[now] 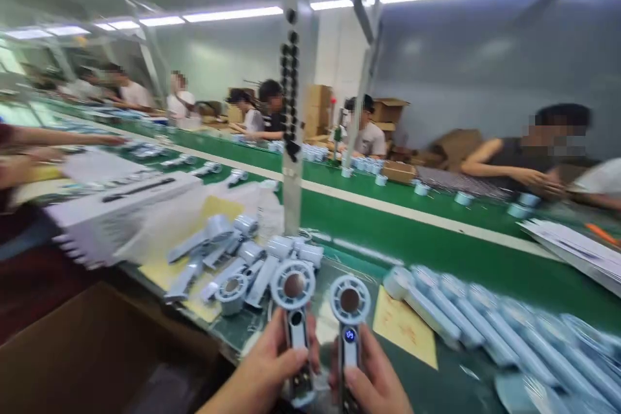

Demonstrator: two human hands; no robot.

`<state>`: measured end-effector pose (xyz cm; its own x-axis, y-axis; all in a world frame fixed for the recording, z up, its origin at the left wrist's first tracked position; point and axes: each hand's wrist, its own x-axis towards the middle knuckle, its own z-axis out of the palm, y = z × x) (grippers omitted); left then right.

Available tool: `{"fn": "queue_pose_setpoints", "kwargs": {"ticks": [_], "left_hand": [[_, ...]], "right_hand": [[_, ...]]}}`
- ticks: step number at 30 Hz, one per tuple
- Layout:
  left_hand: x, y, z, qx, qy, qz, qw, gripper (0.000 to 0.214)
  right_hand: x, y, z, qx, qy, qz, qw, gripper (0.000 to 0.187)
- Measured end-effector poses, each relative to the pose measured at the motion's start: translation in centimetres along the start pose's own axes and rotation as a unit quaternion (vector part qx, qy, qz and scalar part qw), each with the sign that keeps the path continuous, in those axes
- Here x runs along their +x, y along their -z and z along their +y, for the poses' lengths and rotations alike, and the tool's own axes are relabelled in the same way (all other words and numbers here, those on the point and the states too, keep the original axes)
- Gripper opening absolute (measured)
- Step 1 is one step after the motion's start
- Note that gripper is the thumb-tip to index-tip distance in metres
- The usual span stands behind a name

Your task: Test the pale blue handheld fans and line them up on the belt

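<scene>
My left hand (264, 372) grips the handle of a pale blue handheld fan (294, 301) held upright, its thumb across the grip. My right hand (376, 378) grips a second handheld fan (349, 310) beside it, whose small display glows blue on the handle. Both fan heads point up, side by side, over the near edge of the workbench (407, 378). A loose pile of similar fans (242, 255) lies just beyond my left hand. A neat row of fans (485, 323) lies to the right of my right hand.
A green conveyor belt (388, 207) runs across the middle, with workers seated along its far side. A metal post (292, 110) stands right behind the pile. White boxes (111, 213) stack at left, a brown carton (82, 349) at lower left, and yellow sheets (405, 326) on the bench.
</scene>
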<state>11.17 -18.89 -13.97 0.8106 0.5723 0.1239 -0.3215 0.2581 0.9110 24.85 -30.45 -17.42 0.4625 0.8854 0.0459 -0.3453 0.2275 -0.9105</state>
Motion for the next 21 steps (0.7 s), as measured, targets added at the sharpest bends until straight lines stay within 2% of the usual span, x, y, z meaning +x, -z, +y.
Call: {"fn": "queue_pose_setpoints", "kwargs": {"ticks": [3, 6, 11, 15, 18, 21], "left_hand": [[0.2, -1.2, 1.6, -0.037, 0.015, 0.009, 0.999, 0.048], [1.0, -1.9, 1.5, -0.044, 0.023, 0.031, 0.998, 0.056], [2.0, -1.7, -0.1, -0.040, 0.022, -0.020, 0.999, 0.040], [2.2, -2.0, 0.2, -0.026, 0.023, -0.051, 0.998, 0.038], [2.4, -2.7, 0.7, -0.027, 0.044, -0.020, 0.998, 0.041], [2.7, -2.9, 0.5, -0.049, 0.057, 0.049, 0.996, 0.046]], "right_hand": [[-0.1, -0.3, -2.2, 0.071, -0.011, -0.025, 0.997, 0.066], [-0.1, 0.1, -3.5, 0.083, -0.021, -0.023, 0.996, 0.055], [-0.6, 1.2, -3.7, 0.094, -0.032, -0.041, 0.994, 0.042], [-0.4, 1.5, -3.6, 0.092, -0.013, -0.056, 0.994, 0.039], [-0.3, 1.4, -3.5, 0.085, -0.008, -0.038, 0.996, 0.040], [-0.4, 1.3, -3.2, 0.100, -0.027, -0.024, 0.994, 0.036]]}}
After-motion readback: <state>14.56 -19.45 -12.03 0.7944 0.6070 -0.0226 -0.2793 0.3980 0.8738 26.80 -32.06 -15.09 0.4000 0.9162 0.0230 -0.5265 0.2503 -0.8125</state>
